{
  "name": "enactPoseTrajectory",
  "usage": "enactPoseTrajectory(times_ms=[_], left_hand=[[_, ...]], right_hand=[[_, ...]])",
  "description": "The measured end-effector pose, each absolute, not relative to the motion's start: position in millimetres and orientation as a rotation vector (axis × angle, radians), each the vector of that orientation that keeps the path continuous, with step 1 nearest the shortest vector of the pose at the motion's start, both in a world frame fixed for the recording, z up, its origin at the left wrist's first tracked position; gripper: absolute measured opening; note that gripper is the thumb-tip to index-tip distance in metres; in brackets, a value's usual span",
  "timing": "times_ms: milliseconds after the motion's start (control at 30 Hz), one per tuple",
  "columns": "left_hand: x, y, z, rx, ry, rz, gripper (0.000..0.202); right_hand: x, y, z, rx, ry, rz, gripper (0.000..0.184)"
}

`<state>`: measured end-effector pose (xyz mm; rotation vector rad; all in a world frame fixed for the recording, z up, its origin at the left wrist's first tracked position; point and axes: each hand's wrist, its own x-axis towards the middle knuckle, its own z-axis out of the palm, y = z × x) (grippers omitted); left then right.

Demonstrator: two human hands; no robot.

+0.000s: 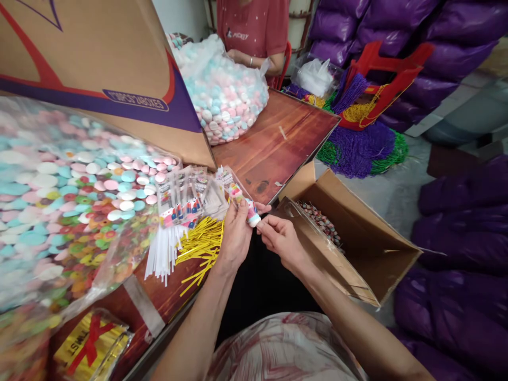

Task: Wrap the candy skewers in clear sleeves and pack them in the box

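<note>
My left hand [236,235] is closed round a small clear bag of pastel candies [240,194], held upright over the table's near edge. My right hand [280,238] pinches the bag's lower end beside a white-and-pink piece [253,217]. Just left of my hands lie gold twist ties [202,244], white sticks [162,256] and several filled clear packets [184,198] on the wooden table [273,143].
A big clear bag of pastel and coloured candies [59,196] fills the left. A cardboard box flap [99,58] rises behind it. Another person in a red shirt [254,26] sits behind a second candy bag [224,90]. An open carton [349,233] stands at right, purple sacks [456,296] beyond.
</note>
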<state>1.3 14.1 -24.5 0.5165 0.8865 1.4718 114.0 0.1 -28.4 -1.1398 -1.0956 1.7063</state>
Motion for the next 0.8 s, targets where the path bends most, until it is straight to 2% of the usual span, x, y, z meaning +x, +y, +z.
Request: enactPoseTrajectory(times_ms=[133, 267, 400, 500, 667, 800], left_hand=[[-1, 16, -22, 0.418, 0.883, 1.542, 0.026], [0, 16, -19, 0.339, 0.861, 1.579, 0.028], [0, 14, -19, 0.325, 0.873, 1.563, 0.026], [-1, 13, -20, 0.343, 0.885, 1.553, 0.025], [-1, 13, -22, 0.387, 0.884, 1.566, 0.028], [-1, 14, -26, 0.430, 0.880, 1.534, 0.027]], right_hand=[[117, -8, -29, -1.286, -1.494, 1.112, 0.017], [120, -14, -37, -1.221, -1.823, 0.688, 0.033], [121, -13, -46, -1.199, -1.942, 0.499, 0.033], [121, -9, -43, -1.166, -1.794, 0.680, 0.031], [118, -4, -31, -1.162, -1.301, 1.319, 0.021], [118, 1, -28, -1.100, -0.807, 1.760, 0.027]])
